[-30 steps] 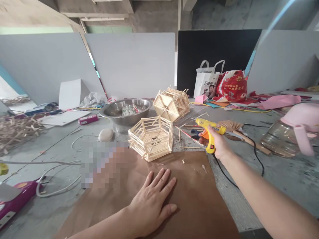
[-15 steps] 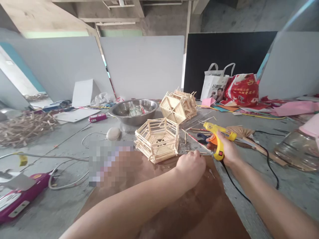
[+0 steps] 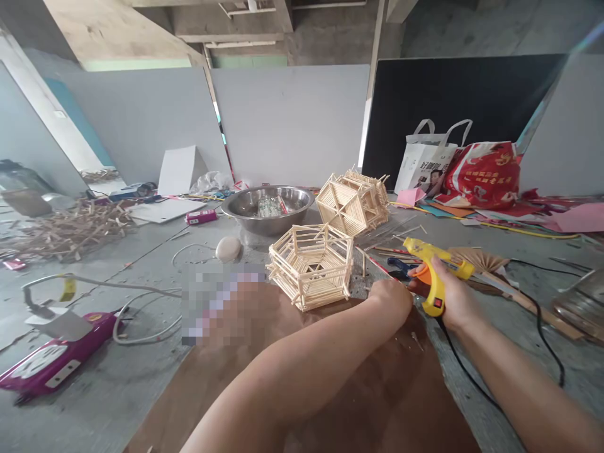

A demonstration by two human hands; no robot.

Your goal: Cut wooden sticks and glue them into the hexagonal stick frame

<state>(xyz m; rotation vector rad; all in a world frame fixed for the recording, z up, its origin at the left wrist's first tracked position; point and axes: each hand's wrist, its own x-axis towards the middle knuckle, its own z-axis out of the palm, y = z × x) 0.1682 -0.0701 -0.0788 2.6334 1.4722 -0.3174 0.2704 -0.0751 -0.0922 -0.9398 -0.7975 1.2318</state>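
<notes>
My right hand (image 3: 450,292) is wrapped round the handle of a yellow hot glue gun (image 3: 434,277), its nozzle pointing up and left. Close to its left, my left hand (image 3: 391,297) reaches across above the brown sheet (image 3: 377,384). Its fingers are turned away from me and hidden, so any grip there does not show. Left of that hand stands a hexagonal stick frame (image 3: 311,270) of pale wooden sticks, open at the top. A bulkier hexagonal stick structure (image 3: 352,204) rests tilted behind it.
A steel basin (image 3: 268,211) stands behind the frame. On the left are a purple power strip (image 3: 66,352) with cables and a heap of wood strips (image 3: 85,229). White (image 3: 427,160) and red bags (image 3: 484,173) stand back right. The glue gun's black cord (image 3: 465,371) trails below my right hand.
My left hand has moved rightward, nearer the glue gun, and its fingers have gone out of sight. The whole view has shifted, with objects appearing farther right. My right hand still holds the glue gun.
</notes>
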